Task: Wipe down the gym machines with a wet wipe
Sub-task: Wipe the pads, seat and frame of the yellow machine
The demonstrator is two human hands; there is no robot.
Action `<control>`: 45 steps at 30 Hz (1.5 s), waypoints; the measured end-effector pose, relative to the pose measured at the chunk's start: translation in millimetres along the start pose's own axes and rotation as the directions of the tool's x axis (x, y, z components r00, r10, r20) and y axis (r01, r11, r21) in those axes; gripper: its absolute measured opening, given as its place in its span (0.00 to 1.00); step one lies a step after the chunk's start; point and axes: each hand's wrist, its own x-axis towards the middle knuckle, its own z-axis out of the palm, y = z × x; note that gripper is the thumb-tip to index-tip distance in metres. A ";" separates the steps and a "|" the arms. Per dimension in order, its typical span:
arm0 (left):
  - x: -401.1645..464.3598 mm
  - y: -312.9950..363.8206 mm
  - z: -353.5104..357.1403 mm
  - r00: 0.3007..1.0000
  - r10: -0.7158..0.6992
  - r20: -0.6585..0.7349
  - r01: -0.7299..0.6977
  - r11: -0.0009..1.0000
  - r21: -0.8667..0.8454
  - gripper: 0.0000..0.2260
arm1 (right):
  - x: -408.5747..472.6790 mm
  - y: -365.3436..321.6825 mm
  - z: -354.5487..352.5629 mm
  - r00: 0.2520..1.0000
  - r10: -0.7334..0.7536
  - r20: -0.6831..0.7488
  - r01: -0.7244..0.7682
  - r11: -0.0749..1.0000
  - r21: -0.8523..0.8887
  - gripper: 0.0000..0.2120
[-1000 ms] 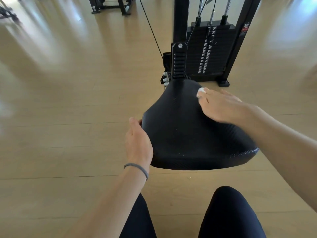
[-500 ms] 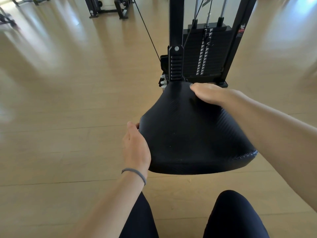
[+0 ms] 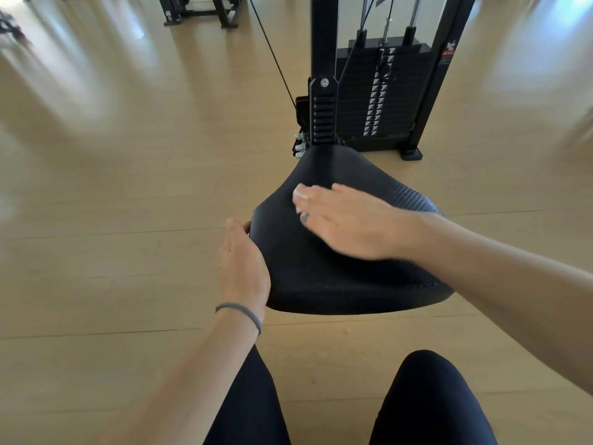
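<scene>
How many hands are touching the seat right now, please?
2: the left hand holds the left edge of the seat; the right hand lies flat on top, pressing a wipe.

Seat pad (image 3: 337,271) sits mid-floor (image 3: 128,187), narrow end toward the weight stack (image 3: 382,101) directly behind it. Left hand (image 3: 242,268) on the pad's left edge. Right hand (image 3: 349,220) flat on the pad's top, wipe (image 3: 300,191) under its fingertips. Cable (image 3: 272,56) runs up-left from the stack base. Legs (image 3: 426,403) before the pad's near edge.
</scene>
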 end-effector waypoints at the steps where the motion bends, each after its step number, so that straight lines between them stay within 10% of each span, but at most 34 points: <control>1: 1.0 -0.1 -0.2 1.000 -0.010 0.004 0.010 1.000 -0.004 0.21 | -6.9 -13.0 -0.1 0.998 -0.038 0.044 0.038 0.999 0.001 0.24; 12: 0.4 1.7 0.4 0.999 0.009 -0.032 -0.008 1.000 0.018 0.21 | 101.1 28.7 -17.2 0.985 0.157 0.073 -0.138 0.965 -0.223 0.27; 33: -3.2 0.8 -0.4 1.000 0.027 0.012 -0.027 1.000 0.012 0.21 | 9.6 94.9 -18.8 0.724 0.684 0.093 -0.667 0.658 0.351 0.30; 45: 1.3 0.7 -5.4 0.998 0.058 0.027 -0.059 0.998 0.038 0.20 | 114.8 15.0 -17.4 0.869 0.488 0.085 -0.494 0.842 0.218 0.22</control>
